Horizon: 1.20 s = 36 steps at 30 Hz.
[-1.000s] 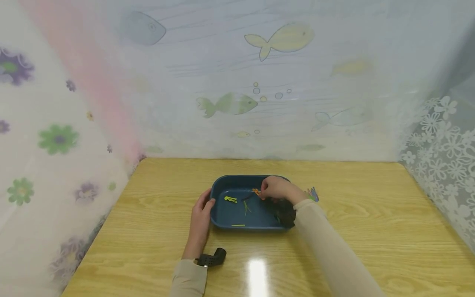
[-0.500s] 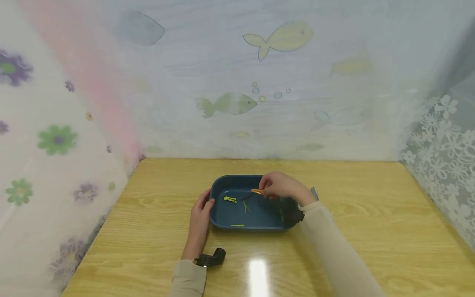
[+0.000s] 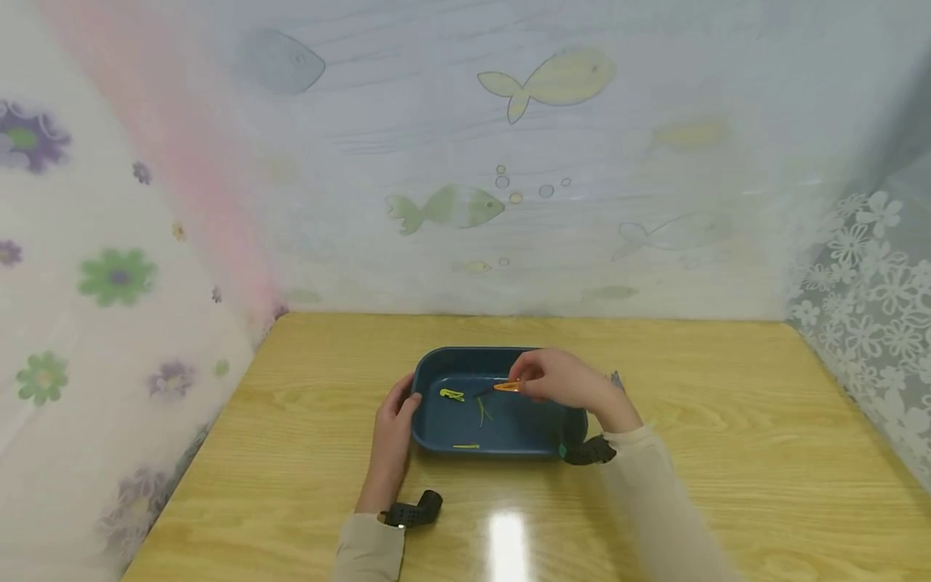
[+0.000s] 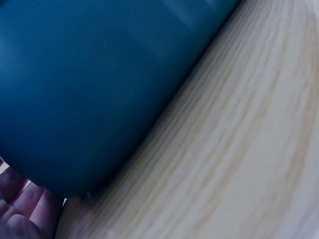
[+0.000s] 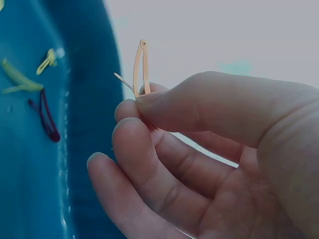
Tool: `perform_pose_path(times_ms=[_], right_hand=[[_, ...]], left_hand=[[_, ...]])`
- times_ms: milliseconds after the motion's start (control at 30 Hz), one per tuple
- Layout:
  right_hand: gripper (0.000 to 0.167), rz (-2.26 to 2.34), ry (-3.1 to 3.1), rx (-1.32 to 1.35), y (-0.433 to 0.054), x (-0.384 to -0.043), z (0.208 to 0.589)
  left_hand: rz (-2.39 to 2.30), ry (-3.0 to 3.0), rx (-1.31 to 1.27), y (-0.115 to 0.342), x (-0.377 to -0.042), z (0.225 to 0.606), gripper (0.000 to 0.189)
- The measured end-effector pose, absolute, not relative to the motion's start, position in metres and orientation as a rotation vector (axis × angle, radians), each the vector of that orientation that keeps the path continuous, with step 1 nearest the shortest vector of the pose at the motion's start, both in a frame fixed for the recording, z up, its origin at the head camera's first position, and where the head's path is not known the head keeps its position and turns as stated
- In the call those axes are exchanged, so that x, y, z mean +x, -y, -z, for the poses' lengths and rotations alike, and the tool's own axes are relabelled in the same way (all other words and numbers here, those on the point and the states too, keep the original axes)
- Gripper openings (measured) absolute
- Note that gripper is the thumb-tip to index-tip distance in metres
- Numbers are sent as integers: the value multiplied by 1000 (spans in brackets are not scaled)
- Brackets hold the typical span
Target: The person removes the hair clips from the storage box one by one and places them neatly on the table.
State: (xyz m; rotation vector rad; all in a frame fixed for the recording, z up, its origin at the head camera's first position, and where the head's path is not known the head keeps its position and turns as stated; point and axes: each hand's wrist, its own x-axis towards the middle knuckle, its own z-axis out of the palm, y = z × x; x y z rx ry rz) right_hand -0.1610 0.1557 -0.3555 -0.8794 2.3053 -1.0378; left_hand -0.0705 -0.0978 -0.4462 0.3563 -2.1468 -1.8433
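My right hand (image 3: 563, 381) is over the right half of a blue plastic tub (image 3: 502, 450). Thumb and index finger pinch an orange snap hair clip (image 5: 145, 64), whose parts stand spread apart in the right wrist view. My left hand (image 3: 393, 424) holds the tub at its left end, thumb at the rim and fingers against the outer wall. On the tub floor lie a yellow hair clip (image 3: 452, 395), a green hair clip (image 3: 482, 413), a dark red hair clip (image 5: 50, 120) and a thin yellow clip (image 3: 466, 446) near the front.
Beyond the tub's right end, a bluish bunch of thin pieces (image 3: 617, 379) lies on the wooden table (image 3: 727, 453), partly hidden by my right arm. A patterned curtain (image 3: 436, 145) hangs behind the table. Each wrist wears a black camera mount (image 3: 414, 511).
My right hand has drawn slightly toward me and right with the orange hair clip, which now shows more fully. The left hand and the tub have stayed in place.
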Motion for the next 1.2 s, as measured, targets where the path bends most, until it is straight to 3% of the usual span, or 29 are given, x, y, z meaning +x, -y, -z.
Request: perform_pose_path(times_ms=[567, 1200], right_hand=[[16, 1245, -2339, -860, -189, -123, 366], [26, 1321, -2414, -750, -192, -119, 371]], left_hand=[[1884, 2137, 386, 91, -64, 451, 33], [1891, 2138, 366, 97, -68, 447, 34]])
